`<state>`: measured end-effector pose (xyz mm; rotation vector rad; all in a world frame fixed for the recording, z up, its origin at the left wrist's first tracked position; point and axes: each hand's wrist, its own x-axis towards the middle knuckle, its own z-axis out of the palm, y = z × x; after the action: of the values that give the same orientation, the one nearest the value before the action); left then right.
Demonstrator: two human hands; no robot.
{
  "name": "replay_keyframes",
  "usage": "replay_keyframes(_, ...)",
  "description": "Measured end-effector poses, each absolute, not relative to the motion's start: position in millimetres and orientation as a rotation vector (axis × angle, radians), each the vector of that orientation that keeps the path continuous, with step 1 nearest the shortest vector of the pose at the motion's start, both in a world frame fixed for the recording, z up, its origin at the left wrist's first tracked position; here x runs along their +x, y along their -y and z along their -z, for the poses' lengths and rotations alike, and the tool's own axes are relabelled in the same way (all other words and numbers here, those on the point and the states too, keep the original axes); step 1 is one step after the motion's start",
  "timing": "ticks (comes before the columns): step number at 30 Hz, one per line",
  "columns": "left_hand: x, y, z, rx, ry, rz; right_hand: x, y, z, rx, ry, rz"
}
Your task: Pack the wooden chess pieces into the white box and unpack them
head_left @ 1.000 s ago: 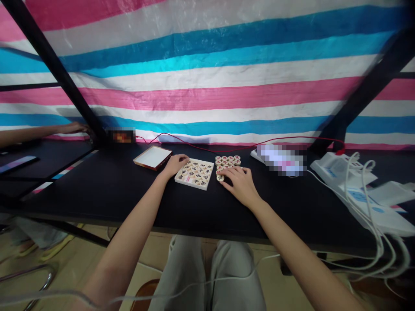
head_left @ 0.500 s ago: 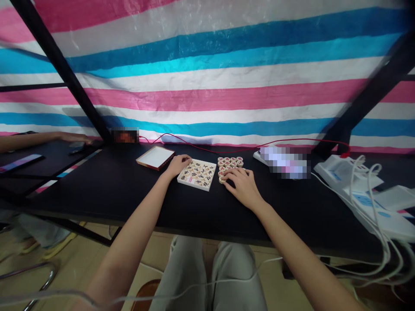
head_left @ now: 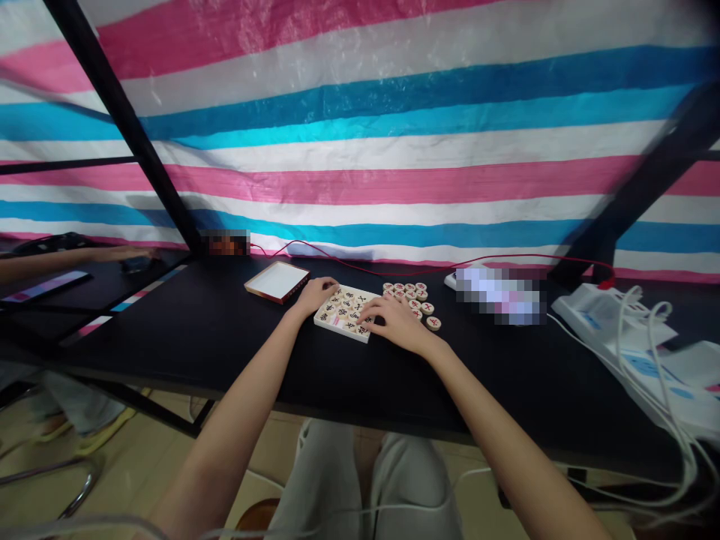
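A white tray (head_left: 344,330) full of round pieces with black characters lies on the black table. My left hand (head_left: 318,294) rests at its upper left edge, fingers bent over the rim and pieces. Over the tray's right side is my right hand (head_left: 394,321), its fingers spread and the fingertips on or just above the pieces; no piece shows between them. Just beyond my right hand, round pieces with red characters (head_left: 427,308) lie on the table, partly covered by that hand. To the left stands an open box lid (head_left: 277,281) with a white inside.
A phone-like blurred item (head_left: 500,294) lies at the right, near white power strips (head_left: 635,352) with tangled cables. A thin red cable (head_left: 349,264) runs along the back. At the far left, another person's hand (head_left: 127,253) is over a dark object.
My right hand has moved left from the red-character pieces onto the tray. More of those pieces now show. The view has shifted slightly. My left hand stays at the tray.
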<state>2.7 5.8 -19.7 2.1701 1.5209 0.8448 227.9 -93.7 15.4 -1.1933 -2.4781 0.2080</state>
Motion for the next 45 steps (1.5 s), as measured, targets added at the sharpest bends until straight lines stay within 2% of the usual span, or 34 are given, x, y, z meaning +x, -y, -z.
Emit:
replay_keyframes(9, 1.9, -11.6, 25.1, 2.162, -1.532, -0.847, 211.8, 73.9, -25.4, -1.152, 2.653, -0.336)
replay_keyframes(15, 2.5, -10.6, 23.6, 2.170, -1.539, -0.831, 214.7, 74.0, -21.2, -1.134, 2.558, -0.474)
replay_keyframes(26, 5.3, -8.6, 19.5, 2.195, -1.551, -0.793, 215.4, 80.4, -27.9, -1.293, 2.618, -0.204)
replay_keyframes(36, 4.2, -7.1, 20.4, 2.203, -1.540, -0.803, 218.6, 84.1, -28.3, -1.257, 2.577, -0.431)
replay_keyframes(45, 4.0, -5.2, 18.8, 2.199, -1.541, -0.792, 221.3, 86.4, -24.6, -1.195, 2.544, -0.466)
